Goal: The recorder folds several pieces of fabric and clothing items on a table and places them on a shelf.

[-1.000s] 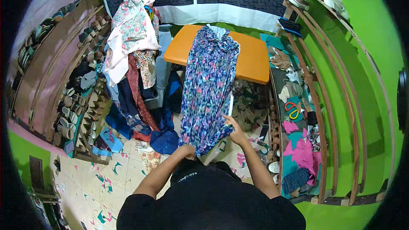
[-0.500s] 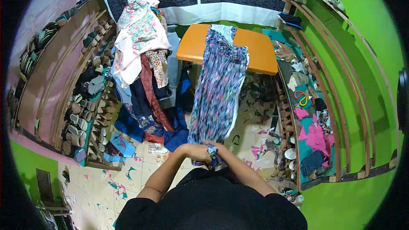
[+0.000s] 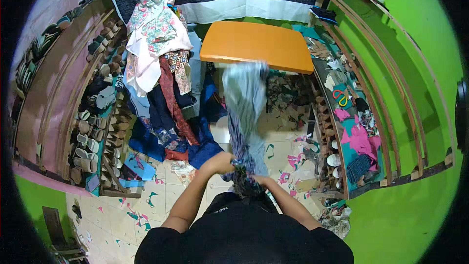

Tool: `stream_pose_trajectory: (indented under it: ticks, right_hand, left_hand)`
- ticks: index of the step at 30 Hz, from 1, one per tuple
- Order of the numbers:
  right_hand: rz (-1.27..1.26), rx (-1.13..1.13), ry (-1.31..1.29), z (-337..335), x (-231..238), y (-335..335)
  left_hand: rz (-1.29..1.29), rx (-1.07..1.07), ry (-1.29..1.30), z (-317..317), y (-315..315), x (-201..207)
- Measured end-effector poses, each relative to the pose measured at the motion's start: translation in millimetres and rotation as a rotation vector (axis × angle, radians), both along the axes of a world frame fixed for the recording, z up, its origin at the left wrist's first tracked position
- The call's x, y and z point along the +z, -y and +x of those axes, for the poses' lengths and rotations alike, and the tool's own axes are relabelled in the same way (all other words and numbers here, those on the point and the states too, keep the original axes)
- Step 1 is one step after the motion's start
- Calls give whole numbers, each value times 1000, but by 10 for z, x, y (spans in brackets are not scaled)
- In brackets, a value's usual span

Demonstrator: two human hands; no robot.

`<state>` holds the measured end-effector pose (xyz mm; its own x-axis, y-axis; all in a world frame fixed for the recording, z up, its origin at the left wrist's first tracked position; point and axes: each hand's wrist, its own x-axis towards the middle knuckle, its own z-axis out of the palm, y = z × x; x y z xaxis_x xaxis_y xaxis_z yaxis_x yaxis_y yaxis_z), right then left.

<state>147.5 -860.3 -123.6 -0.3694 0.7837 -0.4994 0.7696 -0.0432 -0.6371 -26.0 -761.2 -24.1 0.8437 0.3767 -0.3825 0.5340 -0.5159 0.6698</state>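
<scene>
A long piece of patterned blue and purple fabric (image 3: pixel 244 100) hangs in front of me, its pale underside turned up at the far end and smeared by motion. I cannot tell whether it is a garment or a plain length of cloth. My left hand (image 3: pixel 222 163) is closed on its near end, where the fabric is bunched. Lower and a little to the right, my right hand (image 3: pixel 263 182) grips the same bunched end near my body. The cloth's far end swings just short of the orange tabletop (image 3: pixel 254 44).
A tall heap of clothes (image 3: pixel 159 44) rises left of the table. Shoe racks (image 3: pixel 105 132) line the left side. On the right rack lie red-and-yellow-handled scissors (image 3: pixel 340 99) and pink scraps (image 3: pixel 360 139). Fabric offcuts (image 3: pixel 141 215) litter the tiled floor.
The fabric has come off the orange tabletop toward me, and its pale underside now shows. My hands have moved apart, the right one slightly lower, both still gripping the near end.
</scene>
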Motion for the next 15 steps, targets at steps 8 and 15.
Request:
stream_pose_trajectory:
  ticks: [8, 15]
  right_hand:
    - [890, -868, 103, 1538, 721, -295]
    - [1194, -1519, -328, 1790, 2648, -1433]
  left_hand:
    - [379, 183, 541, 127, -931, 505]
    - [1062, 505, 724, 774, -1752, 1870]
